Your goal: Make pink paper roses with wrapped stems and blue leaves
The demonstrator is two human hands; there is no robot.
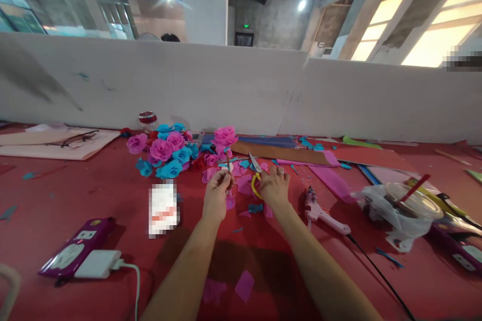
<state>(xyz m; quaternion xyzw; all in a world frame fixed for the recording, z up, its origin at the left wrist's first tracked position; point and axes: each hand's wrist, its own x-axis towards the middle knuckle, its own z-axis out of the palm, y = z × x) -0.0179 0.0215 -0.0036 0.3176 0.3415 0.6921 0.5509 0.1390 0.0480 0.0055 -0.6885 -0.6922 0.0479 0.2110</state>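
Observation:
My left hand (217,195) is closed around the thin brown stem (228,163) of a pink paper flower (225,138), which stands upright above my fingers. To the right, my right hand (275,188) lies low over the table with its fingers curled at the yellow handle of a pair of scissors (256,179). The scissor blades point away from me, up and left; part of the handle is hidden under the hand. Pink and blue paper scraps (245,184) lie around both hands. Left of them is a bunch of pink, blue and red paper flowers (165,150).
A pink glue gun (320,214) with a black cord lies to the right, near a plastic-bagged cup (412,200) with a red straw. A purple power strip (77,251) holds a white charger (98,264) at left. Paper strips (282,152) lie before a white partition (211,85).

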